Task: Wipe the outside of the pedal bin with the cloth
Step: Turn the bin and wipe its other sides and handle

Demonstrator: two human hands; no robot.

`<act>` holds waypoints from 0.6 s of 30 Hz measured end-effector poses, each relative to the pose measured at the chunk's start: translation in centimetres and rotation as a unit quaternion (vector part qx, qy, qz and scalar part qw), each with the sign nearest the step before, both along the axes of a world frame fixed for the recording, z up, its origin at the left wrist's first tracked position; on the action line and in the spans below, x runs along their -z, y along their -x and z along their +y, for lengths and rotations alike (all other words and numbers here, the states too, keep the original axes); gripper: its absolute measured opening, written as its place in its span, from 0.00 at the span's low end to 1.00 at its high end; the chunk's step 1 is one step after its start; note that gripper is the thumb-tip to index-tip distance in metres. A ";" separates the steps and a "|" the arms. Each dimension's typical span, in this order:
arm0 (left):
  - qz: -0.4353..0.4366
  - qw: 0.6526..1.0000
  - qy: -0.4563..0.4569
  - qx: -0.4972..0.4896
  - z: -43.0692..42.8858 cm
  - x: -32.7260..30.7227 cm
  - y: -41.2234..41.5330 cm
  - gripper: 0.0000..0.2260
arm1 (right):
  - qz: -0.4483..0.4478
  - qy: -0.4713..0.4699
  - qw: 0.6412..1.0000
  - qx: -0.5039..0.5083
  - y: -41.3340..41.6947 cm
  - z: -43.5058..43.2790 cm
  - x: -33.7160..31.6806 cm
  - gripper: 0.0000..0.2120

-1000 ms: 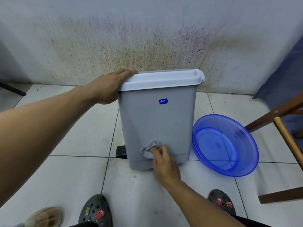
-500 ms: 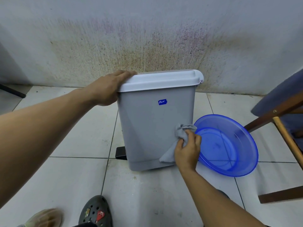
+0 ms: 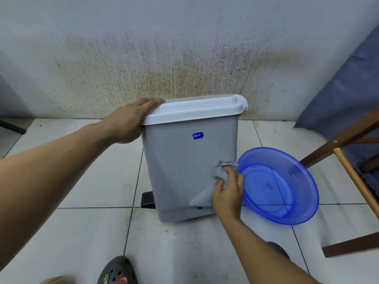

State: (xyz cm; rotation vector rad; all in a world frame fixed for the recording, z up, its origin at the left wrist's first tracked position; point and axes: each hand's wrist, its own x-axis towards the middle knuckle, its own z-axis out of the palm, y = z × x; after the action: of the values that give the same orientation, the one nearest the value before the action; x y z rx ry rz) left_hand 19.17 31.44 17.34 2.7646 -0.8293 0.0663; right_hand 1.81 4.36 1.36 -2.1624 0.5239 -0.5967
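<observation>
At the left, the left hand [image 3: 131, 121] clasps the left end of the white lid, fingers curled over its top edge, steadying the grey plastic pedal bin [image 3: 180, 160], which stands upright on the pale tiled floor close to the stained wall. Its black pedal [image 3: 148, 199] juts out low on the left side. The lid is down, so whatever is inside the bin cannot be seen. Low on the bin's near face, toward its right edge, a crumpled grey cloth [image 3: 213, 181] is pressed to the plastic by the right hand [image 3: 227, 193], whose fingers are bunched on it while a loose corner hangs down. The wiping step looks to be in progress on this near face. Next, the cloth probably needs to travel up toward the small blue sticker [image 3: 198, 135] and round the right side, with the left hand holding the bin firm. Just beside the bin on the right lies a round translucent blue plastic basin [image 3: 297, 214]. Tile lines show through it, and whether it holds water cannot be told.
</observation>
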 end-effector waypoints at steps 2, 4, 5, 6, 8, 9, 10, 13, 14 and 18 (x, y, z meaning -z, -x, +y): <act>0.002 1.000 -0.004 0.005 0.0 -0.1 0.0 0.40 | 0.006 -0.023 0.999 0.037 -0.6 -1.4 -0.2 0.17; 0.001 1.000 -0.010 0.002 0.0 -0.1 0.0 0.40 | -0.001 -0.023 0.999 0.045 -1.1 -1.1 -0.4 0.18; 0.001 1.000 -0.013 -0.001 0.0 -0.2 0.0 0.40 | -0.012 -0.015 0.999 0.035 -1.3 -0.3 -0.6 0.18; 0.001 1.000 -0.015 -0.002 0.0 -0.2 0.0 0.40 | -0.023 -0.001 1.000 0.014 -1.4 0.9 -1.0 0.18; -0.001 1.000 -0.013 0.004 0.1 -0.1 0.0 0.40 | -0.032 0.037 0.996 -0.072 -1.5 3.8 -2.0 0.20; -0.001 1.000 -0.012 0.007 0.1 -0.1 -0.1 0.40 | -0.019 0.062 0.989 -0.131 -1.6 5.4 -2.5 0.20; -0.001 1.000 -0.011 0.010 0.2 -0.1 -0.1 0.40 | 0.006 0.088 0.978 -0.191 -1.8 6.9 -2.9 0.19; 0.000 1.000 -0.007 0.011 0.3 0.1 -0.3 0.40 | 0.063 0.199 0.923 -0.323 -1.9 10.4 -3.7 0.17; -0.001 1.000 -0.006 0.010 0.2 0.2 -0.2 0.39 | 0.058 0.234 0.905 -0.350 -1.8 10.8 -3.9 0.17; -0.004 1.000 0.004 0.010 0.1 0.2 -0.1 0.39 | 0.023 0.147 0.942 -0.302 -2.0 8.2 -3.7 0.14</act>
State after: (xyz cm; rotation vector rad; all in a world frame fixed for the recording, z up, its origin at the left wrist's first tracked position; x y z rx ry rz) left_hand 19.32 31.52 17.12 2.7487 -0.8575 0.0763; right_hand 3.80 12.58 5.07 -2.4537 -0.2320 -0.2917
